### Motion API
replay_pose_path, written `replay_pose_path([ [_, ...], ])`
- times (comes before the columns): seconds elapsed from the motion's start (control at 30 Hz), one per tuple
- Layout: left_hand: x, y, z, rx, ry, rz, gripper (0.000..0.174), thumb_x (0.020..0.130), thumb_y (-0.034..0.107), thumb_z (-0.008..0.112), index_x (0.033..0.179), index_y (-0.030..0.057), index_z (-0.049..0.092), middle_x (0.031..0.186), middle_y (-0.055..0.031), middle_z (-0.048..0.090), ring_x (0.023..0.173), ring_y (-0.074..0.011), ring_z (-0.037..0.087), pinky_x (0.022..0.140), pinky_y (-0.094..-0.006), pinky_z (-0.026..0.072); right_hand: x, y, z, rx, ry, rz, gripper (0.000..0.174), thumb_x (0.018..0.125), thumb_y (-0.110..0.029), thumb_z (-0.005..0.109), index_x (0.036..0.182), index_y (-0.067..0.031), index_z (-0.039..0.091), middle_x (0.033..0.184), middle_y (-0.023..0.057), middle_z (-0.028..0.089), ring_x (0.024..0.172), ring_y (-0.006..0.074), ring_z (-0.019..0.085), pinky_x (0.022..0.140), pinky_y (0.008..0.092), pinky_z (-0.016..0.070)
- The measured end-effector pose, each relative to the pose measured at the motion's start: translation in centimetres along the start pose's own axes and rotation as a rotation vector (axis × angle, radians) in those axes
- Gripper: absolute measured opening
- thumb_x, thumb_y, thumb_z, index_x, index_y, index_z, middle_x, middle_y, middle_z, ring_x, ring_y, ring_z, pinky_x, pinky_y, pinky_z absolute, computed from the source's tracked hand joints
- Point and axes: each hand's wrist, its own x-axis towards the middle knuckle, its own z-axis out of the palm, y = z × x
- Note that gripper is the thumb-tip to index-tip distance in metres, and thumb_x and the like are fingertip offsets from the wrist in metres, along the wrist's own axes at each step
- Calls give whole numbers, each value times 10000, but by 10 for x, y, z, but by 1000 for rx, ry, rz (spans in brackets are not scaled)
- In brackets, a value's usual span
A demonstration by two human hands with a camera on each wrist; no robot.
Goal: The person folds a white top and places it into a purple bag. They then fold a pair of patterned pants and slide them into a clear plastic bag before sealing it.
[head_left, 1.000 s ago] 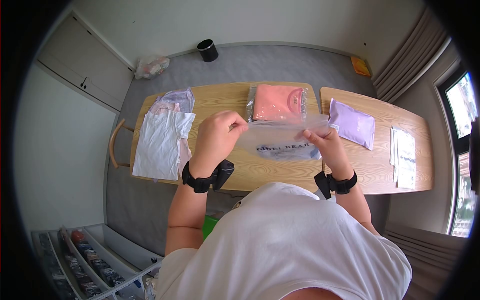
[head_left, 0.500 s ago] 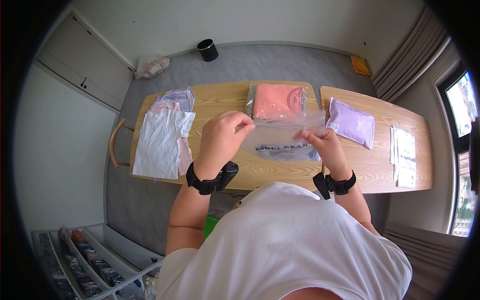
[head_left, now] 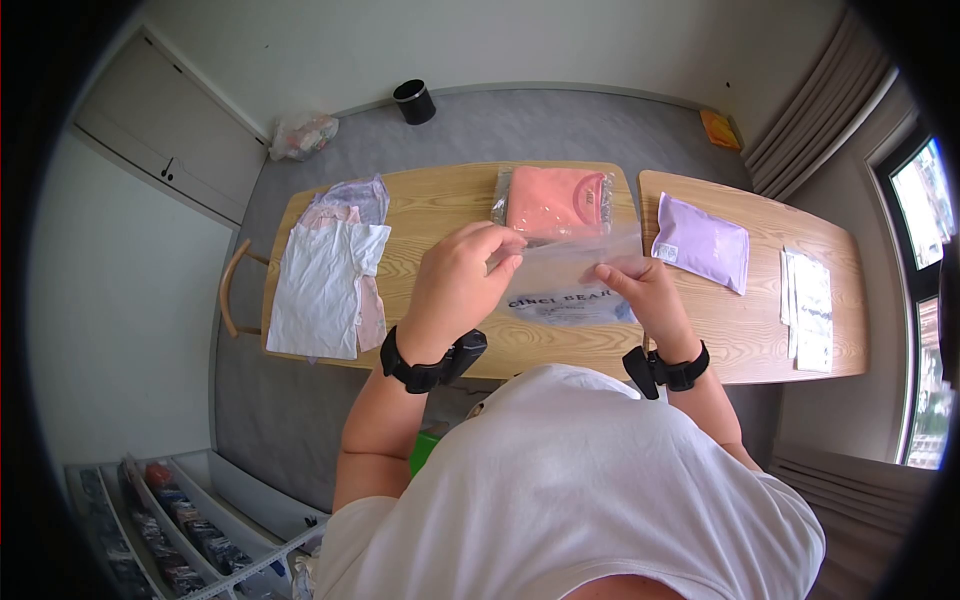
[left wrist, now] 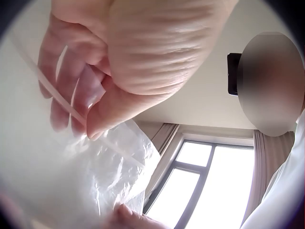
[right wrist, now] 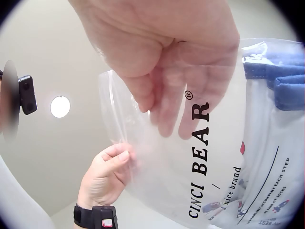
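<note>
A clear plastic zip bag point(head_left: 562, 268) printed CINCI BEAR is held up over the front of the table. White and blue folded cloth point(right wrist: 289, 91) shows inside it in the right wrist view. My left hand point(head_left: 462, 275) pinches the bag's zip strip point(left wrist: 71, 110) between thumb and fingers near the upper left corner. On the other side, my right hand point(head_left: 660, 300) grips the bag, thumb on the near face and fingers behind the film. Just beyond the bag lies a bagged coral garment point(head_left: 550, 200).
White and pastel shirts point(head_left: 325, 285) lie flat at the table's left end. A lilac package point(head_left: 702, 245) and some flat clear bags point(head_left: 808, 310) are on the right-hand table point(head_left: 770, 345). A divided bin point(head_left: 200, 520) stands low at the left; a wooden chair point(head_left: 232, 290) sits beside the table.
My left hand has moved right and slightly down along the bag's top edge. The right hand has shifted slightly left, keeping its grip.
</note>
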Motion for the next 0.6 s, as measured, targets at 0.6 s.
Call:
replay_pose_path([
  [0.6,1,12,3,-73,-98,3,92,761,67,679,820,10,637,776,-98,639,730,-251,613,652,-337,472,-4,4,5,-9,-41,2,212,884,-209,625,896,-13,705,833,35,678,781,87,577,737,242,455],
])
